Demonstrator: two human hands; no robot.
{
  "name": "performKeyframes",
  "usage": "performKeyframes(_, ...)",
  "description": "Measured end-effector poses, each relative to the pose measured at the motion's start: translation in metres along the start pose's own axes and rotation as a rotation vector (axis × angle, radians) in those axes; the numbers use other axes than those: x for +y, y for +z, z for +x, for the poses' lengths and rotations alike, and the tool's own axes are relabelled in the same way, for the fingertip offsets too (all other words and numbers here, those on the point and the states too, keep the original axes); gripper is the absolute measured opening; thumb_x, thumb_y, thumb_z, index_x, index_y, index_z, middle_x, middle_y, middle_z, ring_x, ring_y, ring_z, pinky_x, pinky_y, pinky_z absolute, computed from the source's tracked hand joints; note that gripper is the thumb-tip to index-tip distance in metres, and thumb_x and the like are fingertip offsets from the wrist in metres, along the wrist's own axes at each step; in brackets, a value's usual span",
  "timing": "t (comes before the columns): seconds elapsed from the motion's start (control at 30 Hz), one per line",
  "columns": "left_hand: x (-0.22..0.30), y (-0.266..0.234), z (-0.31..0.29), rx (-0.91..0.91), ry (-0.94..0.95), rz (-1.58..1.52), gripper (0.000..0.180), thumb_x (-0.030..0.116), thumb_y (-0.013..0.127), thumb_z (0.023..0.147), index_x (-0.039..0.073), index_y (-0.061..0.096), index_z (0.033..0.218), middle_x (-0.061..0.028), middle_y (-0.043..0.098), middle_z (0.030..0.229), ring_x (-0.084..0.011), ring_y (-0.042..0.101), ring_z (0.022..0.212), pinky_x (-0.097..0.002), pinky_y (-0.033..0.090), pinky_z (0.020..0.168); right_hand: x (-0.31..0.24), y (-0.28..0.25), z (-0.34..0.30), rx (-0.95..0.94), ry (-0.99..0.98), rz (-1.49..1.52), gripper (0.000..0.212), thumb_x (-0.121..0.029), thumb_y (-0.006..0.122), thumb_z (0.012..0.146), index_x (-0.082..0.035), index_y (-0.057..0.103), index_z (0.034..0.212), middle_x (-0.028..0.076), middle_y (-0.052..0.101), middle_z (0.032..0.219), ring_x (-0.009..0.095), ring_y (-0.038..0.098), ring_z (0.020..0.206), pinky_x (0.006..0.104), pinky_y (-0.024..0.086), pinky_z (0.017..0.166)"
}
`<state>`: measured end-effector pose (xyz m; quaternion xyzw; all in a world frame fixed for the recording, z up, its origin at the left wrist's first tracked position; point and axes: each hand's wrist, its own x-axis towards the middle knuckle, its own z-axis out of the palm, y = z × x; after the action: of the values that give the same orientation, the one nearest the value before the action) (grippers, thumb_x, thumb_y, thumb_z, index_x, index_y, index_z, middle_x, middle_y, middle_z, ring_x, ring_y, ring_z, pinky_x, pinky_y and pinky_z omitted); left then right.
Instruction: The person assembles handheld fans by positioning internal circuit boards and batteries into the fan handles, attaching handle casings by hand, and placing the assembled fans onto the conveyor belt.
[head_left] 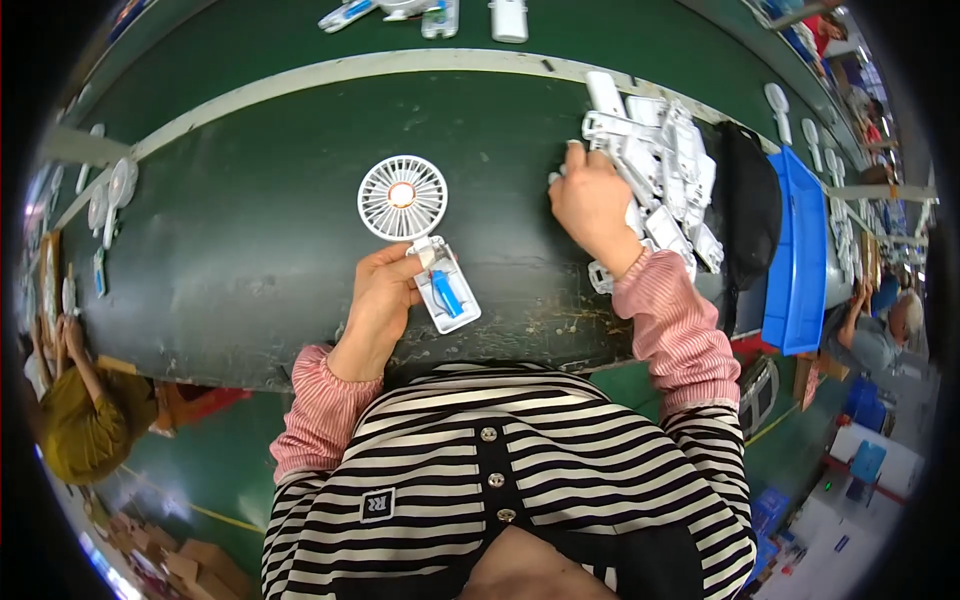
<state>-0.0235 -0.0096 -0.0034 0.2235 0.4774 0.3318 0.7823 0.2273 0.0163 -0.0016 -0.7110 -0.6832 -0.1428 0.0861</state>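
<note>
A small white handheld fan (402,197) with a round grille and an orange-ringed centre is gripped near its neck by my left hand (380,297). Its handle casing (457,317) lies open, showing a blue battery cell (446,294) inside. At the right, my right hand (595,203) reaches onto the near left side of a heap of white plastic casing parts (655,160). Its fingers are bent against the pieces, and what they hold, if anything, is hidden.
Beside the heap lie a black cloth-like bundle (752,205) and a long blue tray (798,250). Beyond the pale strip (400,63), more fan parts (508,20) rest on the green surface. Other fans (118,190) stand at the left, where a person in yellow-green (90,425) works.
</note>
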Motion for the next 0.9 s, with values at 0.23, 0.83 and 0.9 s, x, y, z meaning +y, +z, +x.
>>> performKeyframes(0.23, 0.001, -0.005, -0.008, 0.001, 0.007, 0.025, 0.031, 0.012, 0.050, 0.081, -0.008, 0.054, 0.104, -0.0179, 0.062, 0.098, -0.0223, 0.063, 0.085, -0.0331, 0.051, 0.075, -0.015, -0.023, -0.005, 0.143, 0.125, 0.904, 0.040, 0.001, 0.054, 0.069, -0.002, 0.054, 0.109, 0.009, 0.053, 0.082, 0.020, 0.054, 0.070, 0.0295, 0.043, 0.059)
performKeyframes(0.83, -0.011, 0.009, -0.004, -0.007, -0.026, -0.045, 0.017, 0.008, 0.058, 0.080, -0.003, 0.060, 0.094, -0.0062, 0.061, 0.083, -0.0126, 0.060, 0.070, -0.0264, 0.052, 0.062, -0.053, -0.039, -0.065, -0.163, -0.157, 0.307, 0.051, -0.011, 0.070, 0.061, 0.003, 0.051, 0.106, 0.018, 0.055, 0.097, 0.033, 0.052, 0.083, 0.0384, 0.045, 0.069)
performKeyframes(0.9, -0.015, 0.006, -0.004, -0.027, -0.040, 0.003, 0.023, 0.012, 0.056, 0.084, -0.004, 0.057, 0.101, -0.0086, 0.063, 0.091, -0.0148, 0.062, 0.079, -0.0277, 0.052, 0.069, -0.050, -0.039, -0.059, -0.153, -0.135, 0.313, 0.047, -0.011, 0.068, 0.060, 0.003, 0.054, 0.102, 0.015, 0.055, 0.083, 0.032, 0.053, 0.077, 0.0380, 0.046, 0.065)
